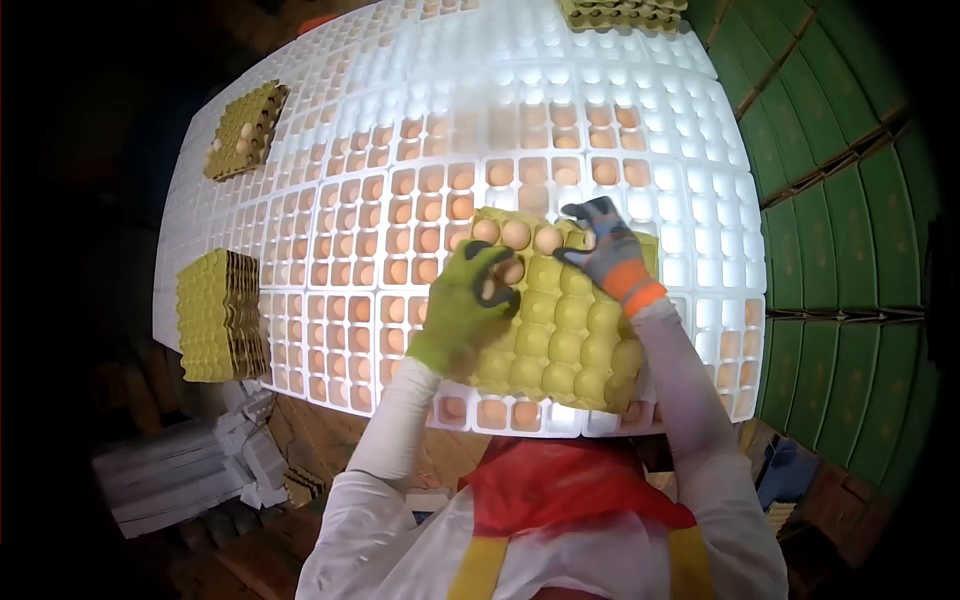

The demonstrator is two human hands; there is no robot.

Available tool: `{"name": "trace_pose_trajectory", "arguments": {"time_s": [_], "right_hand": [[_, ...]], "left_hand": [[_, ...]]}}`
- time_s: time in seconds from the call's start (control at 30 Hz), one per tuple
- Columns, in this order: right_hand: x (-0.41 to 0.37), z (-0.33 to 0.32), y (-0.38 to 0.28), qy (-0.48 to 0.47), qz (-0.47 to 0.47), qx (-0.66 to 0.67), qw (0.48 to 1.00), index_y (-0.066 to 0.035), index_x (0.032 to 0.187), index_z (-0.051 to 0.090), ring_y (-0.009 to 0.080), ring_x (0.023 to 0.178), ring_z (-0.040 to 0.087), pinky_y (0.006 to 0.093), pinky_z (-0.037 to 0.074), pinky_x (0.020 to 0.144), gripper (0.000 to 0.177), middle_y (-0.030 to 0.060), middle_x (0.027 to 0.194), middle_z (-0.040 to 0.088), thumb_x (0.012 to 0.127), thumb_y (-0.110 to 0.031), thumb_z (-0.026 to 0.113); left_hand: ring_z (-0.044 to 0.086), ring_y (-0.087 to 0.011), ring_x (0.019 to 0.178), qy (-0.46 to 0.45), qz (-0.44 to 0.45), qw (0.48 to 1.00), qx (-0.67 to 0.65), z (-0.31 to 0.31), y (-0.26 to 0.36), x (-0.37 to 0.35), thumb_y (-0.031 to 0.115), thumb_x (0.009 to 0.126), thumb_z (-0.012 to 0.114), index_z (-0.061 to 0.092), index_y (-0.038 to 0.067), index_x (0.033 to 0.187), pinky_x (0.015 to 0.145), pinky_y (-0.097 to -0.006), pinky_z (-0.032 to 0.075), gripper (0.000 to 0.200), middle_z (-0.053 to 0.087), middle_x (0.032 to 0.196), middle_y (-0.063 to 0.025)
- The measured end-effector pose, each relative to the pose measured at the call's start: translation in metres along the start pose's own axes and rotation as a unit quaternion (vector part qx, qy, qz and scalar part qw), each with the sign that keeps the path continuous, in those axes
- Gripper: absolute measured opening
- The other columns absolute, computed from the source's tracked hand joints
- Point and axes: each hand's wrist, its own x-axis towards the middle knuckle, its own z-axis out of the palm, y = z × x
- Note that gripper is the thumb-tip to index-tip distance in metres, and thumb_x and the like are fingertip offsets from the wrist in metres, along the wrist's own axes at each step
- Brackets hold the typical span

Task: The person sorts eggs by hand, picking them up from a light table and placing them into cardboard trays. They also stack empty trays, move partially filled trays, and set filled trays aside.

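Observation:
A yellow-green egg tray lies over the white foam trays in front of me, most of its cups without eggs. Along its far row sit a few brown eggs. My left hand, in a green glove with dark fingertips, is closed around brown eggs at the tray's left side; how many it holds is partly hidden. My right hand, in a grey glove with an orange cuff, is at the far right of the tray. Its thumb and fingers curl around an egg, mostly covered by the glove.
White foam trays cover the table, many cells on the left and middle holding brown eggs. Stacked egg trays stand at left and far edge. Another tray bears a few eggs. Green panels line the right side.

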Motion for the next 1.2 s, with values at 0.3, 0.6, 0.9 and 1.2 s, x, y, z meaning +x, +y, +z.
{"name": "trace_pose_trajectory", "arguments": {"time_s": [0.3, 0.6, 0.9, 1.2], "right_hand": [[-0.015, 0.002, 0.007, -0.053, 0.114, 0.546, 0.828, -0.02, 0.136, 0.056, 0.0132, 0.097, 0.069, 0.0291, 0.057, 0.063, 0.045, 0.0008, 0.119, 0.066, 0.094, -0.023, 0.072], [0.061, 0.085, -0.073, -0.061, 0.005, -0.413, 0.909, -0.023, 0.125, 0.067, 0.0324, 0.11, 0.063, 0.0443, 0.055, 0.081, 0.045, 0.0124, 0.13, 0.057, 0.085, -0.04, 0.077], [-0.085, -0.025, 0.029, 0.205, 0.03, 0.099, 0.973, -0.018, 0.112, 0.074, 0.0296, 0.103, 0.067, 0.0399, 0.056, 0.088, 0.045, 0.009, 0.117, 0.066, 0.077, -0.044, 0.085], [-0.215, -0.094, 0.162, 0.277, 0.184, -0.203, 0.921, -0.015, 0.12, 0.07, 0.0303, 0.103, 0.067, 0.0406, 0.056, 0.085, 0.036, 0.0112, 0.126, 0.061, 0.086, -0.023, 0.078]], "left_hand": [[0.068, -0.0283, 0.101, -0.022, -0.076, 0.996, -0.036, -0.016, -0.037, 0.002, 0.023, 0.08, 0.08, 0.068, 0.004, 0.121, 0.085, -0.0388, 0.057, 0.047, 0.067, 0.122, -0.01], [0.066, -0.0169, 0.106, 0.039, 0.097, 0.993, -0.052, -0.016, -0.114, 0.055, 0.014, 0.081, 0.083, 0.066, 0.011, 0.132, 0.079, -0.026, 0.055, 0.053, 0.059, 0.134, -0.005], [0.061, -0.0281, 0.116, -0.084, 0.056, 0.939, 0.33, -0.016, -0.082, 0.073, 0.017, 0.064, 0.09, 0.073, 0.023, 0.115, 0.089, -0.0409, 0.056, 0.054, 0.058, 0.132, -0.0056], [0.071, -0.0235, 0.094, 0.071, 0.037, 0.988, 0.13, 0.001, -0.03, 0.069, 0.011, 0.067, 0.089, 0.072, 0.015, 0.118, 0.079, -0.0341, 0.058, 0.054, 0.063, 0.126, -0.0069]]}}
